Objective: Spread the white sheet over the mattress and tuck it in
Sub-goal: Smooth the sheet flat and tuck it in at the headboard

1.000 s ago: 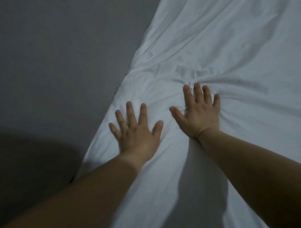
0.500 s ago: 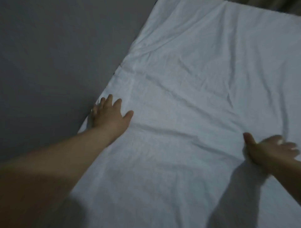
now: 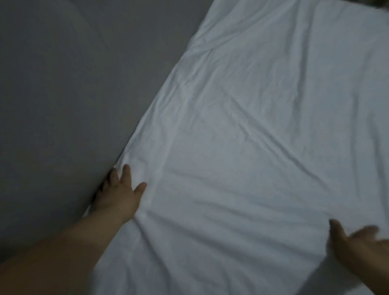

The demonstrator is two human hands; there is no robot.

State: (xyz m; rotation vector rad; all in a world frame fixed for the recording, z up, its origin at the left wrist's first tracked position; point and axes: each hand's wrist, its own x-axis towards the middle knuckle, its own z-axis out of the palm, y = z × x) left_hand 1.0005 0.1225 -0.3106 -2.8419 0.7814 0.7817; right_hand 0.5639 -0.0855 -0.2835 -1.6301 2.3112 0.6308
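Observation:
The white sheet point(image 3: 263, 147) lies spread over the mattress, with shallow creases running across it. My left hand point(image 3: 119, 193) lies flat on the sheet's left edge, right against the grey wall; its outer fingers dip into the gap between wall and mattress. My right hand point(image 3: 357, 248) is at the lower right, blurred, with spread fingers and thumb up, on or just above the sheet. The mattress itself is hidden under the sheet.
A plain grey wall point(image 3: 73, 94) runs along the sheet's whole left side, tight against the bed. A dark strip shows beyond the sheet's far edge at the top right corner point(image 3: 379, 2).
Both hands slid apart from the middle of the sheet: the left to the wall-side edge, the right out to the lower right. The bunched folds between them have flattened.

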